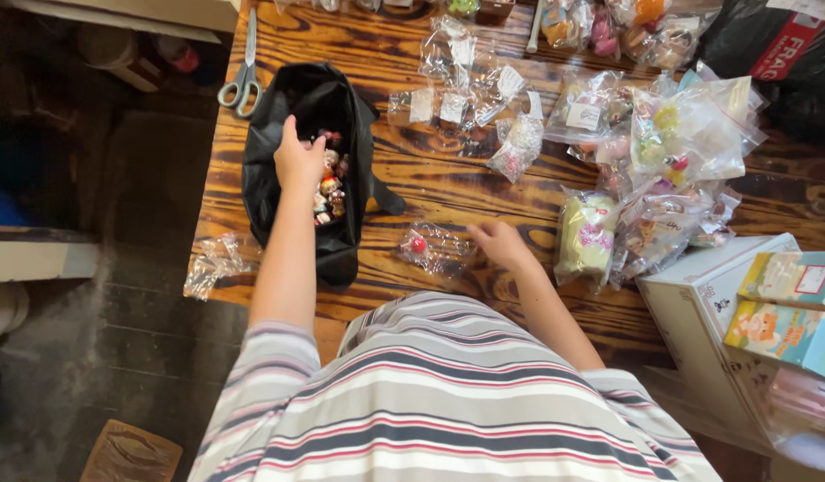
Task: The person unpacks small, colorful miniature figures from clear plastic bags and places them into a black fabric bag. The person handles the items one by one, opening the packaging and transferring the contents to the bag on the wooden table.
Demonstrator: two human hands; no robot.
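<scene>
An empty clear bag point(212, 261) hangs over the left edge of the bench point(412, 192) and looks likely to slip to the floor if nudged. The left hand point(298, 161) reaches into the open black bag point(307, 161), fingers loosely spread over small figurines point(329, 189); a careless pull could tip some out. The right hand point(500, 245), open, touches a small clear packet point(435, 248) holding a red piece, which could slide away. Crowded packets point(662, 152) further right could snag.
</scene>
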